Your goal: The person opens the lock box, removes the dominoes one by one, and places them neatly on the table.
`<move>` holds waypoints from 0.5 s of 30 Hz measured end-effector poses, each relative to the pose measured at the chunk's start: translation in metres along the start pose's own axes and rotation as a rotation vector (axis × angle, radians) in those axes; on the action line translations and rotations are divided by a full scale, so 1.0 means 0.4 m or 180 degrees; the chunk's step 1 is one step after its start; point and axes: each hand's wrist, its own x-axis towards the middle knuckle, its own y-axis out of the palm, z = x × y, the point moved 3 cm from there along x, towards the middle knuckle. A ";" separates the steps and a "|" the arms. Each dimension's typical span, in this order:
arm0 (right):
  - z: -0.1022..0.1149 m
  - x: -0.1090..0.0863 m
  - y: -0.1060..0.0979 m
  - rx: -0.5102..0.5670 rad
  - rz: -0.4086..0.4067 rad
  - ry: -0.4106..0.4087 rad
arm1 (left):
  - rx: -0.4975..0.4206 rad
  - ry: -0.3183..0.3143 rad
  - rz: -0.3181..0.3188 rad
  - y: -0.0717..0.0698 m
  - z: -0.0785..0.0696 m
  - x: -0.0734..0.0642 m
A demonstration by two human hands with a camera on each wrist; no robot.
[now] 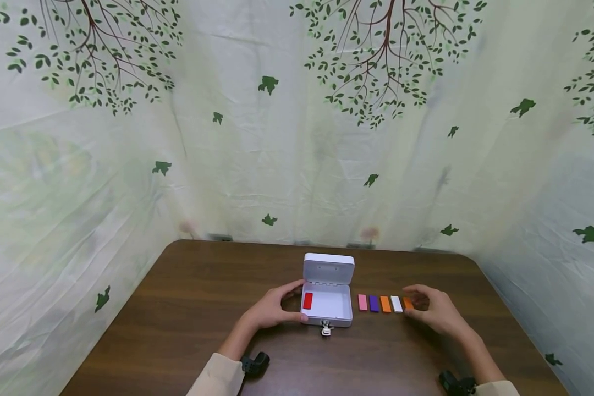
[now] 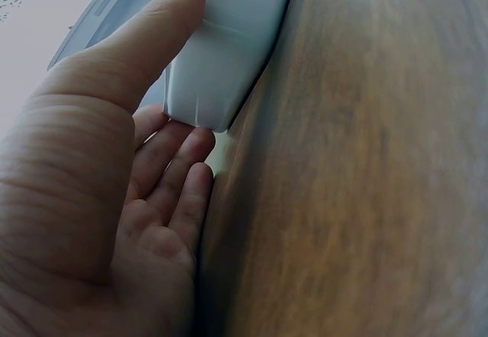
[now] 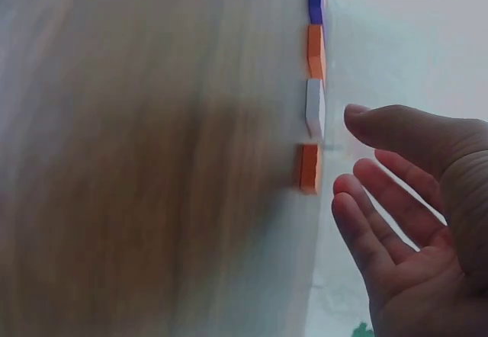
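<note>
A white metal box (image 1: 326, 320) with its lid (image 1: 329, 269) raised stands on the table. Inside, toward the left, lies a red block (image 1: 308, 301). My left hand (image 1: 273, 306) holds the box by its left side, thumb at the front corner and fingers behind; in the left wrist view the thumb lies along the white wall (image 2: 229, 55). To the right of the box runs a row: a pink block (image 1: 363, 302), a purple block (image 1: 374, 303), an orange block (image 1: 385, 304), a white block (image 1: 396, 304) and another orange block (image 3: 309, 168). Over that last one hovers my right hand (image 1: 436, 311), fingers and thumb apart.
The brown wooden table (image 1: 198, 297) has rounded far corners. A metal latch (image 1: 326, 330) sticks out from the box front. Behind the table hangs a pale curtain (image 1: 277, 165) printed with leaves and branches. Dark wrist cameras (image 1: 256, 364) are worn on both arms.
</note>
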 end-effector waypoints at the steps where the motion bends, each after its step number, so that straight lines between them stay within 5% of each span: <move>1: 0.004 0.001 0.001 0.0005 0.0000 -0.0029 | 0.0004 0.0002 0.0002 0.000 0.000 0.001; 15: 0.080 0.018 0.020 0.0132 -0.0026 -0.0124 | 0.0026 0.0095 -0.0003 0.000 -0.002 0.004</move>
